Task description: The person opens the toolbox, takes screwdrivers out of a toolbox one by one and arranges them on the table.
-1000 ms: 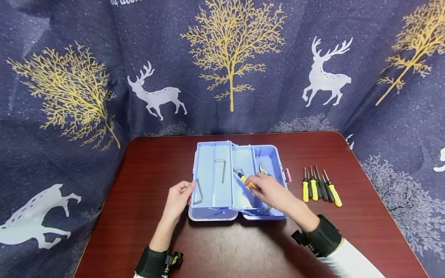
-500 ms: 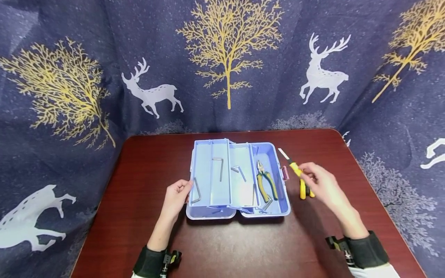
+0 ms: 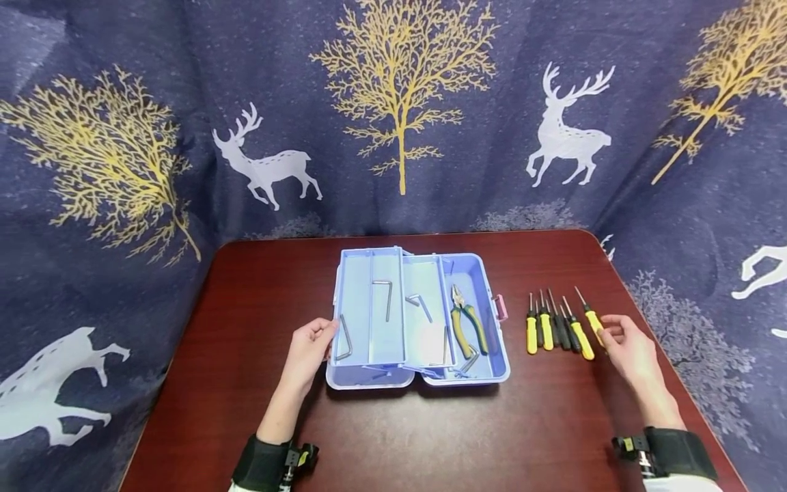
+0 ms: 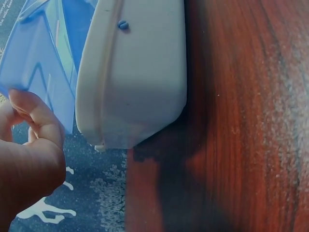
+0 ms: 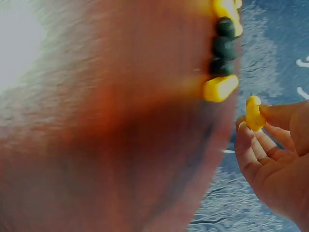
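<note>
In the head view my right hand (image 3: pixel 632 350) pinches the yellow handle of a screwdriver (image 3: pixel 593 322), whose shaft points away from me. The right wrist view shows the handle end (image 5: pixel 255 114) between thumb and fingers. Just left of it lies a row of several screwdrivers (image 3: pixel 546 331) with yellow or black handles. My left hand (image 3: pixel 312 348) grips the left edge of the blue toolbox's raised tray (image 3: pixel 358 287); its bent fingers meet that edge in the left wrist view too. The toolbox (image 3: pixel 503 355) stands opened out at the table's middle.
Green-and-yellow pliers (image 3: pixel 460 335) lie in the toolbox's right bottom section. Hex keys (image 3: pixel 389 301) rest in the trays, and another sits beside the pliers. A pink latch (image 3: pixel 501 307) sticks out at the box's right. A patterned curtain (image 3: pixel 369 205) hangs behind the wooden table (image 3: pixel 270 287).
My right hand has lifted the screwdriver out of the toolbox and carried it right, past the box, to the right end of the screwdriver row. My left hand has stayed at the tray edge.
</note>
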Motion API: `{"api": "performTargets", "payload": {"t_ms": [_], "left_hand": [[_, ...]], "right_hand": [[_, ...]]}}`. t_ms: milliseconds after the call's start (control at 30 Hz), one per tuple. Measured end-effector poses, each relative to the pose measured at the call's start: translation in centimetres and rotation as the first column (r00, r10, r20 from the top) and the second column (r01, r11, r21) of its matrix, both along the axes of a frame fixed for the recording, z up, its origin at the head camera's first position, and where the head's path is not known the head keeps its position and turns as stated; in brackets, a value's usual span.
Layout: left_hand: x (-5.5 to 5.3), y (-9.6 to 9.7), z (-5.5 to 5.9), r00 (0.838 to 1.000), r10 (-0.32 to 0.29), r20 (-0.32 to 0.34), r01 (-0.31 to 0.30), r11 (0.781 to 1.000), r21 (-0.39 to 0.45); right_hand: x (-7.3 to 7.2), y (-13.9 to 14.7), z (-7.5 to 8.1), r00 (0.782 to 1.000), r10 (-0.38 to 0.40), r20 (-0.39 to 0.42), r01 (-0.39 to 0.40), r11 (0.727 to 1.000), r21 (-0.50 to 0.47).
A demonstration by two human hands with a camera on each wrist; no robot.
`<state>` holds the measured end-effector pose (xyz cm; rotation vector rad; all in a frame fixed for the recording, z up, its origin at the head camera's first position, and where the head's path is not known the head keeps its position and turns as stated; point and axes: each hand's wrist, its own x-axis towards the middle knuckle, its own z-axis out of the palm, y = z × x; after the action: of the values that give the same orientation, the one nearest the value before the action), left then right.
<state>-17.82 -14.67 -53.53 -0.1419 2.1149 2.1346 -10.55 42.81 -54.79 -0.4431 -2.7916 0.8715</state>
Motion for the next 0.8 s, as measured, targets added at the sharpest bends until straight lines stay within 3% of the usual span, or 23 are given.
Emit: {"api": "performTargets", "payload": {"t_ms": [233, 800], "left_hand": [[0.1, 0.3, -0.2, 1.0, -0.002, 0.009, 0.002, 1.0, 0.014], [0.1, 0.1, 0.3, 1.0, -0.002, 0.007, 0.002, 1.0, 0.011]], "right_hand": [[0.6, 0.6, -1.6, 0.996, -0.02, 0.091, 0.018, 1.0, 0.02], [0.1, -0.3, -1.4, 0.99, -0.017, 0.141, 0.017, 1.0, 0.001]]}}
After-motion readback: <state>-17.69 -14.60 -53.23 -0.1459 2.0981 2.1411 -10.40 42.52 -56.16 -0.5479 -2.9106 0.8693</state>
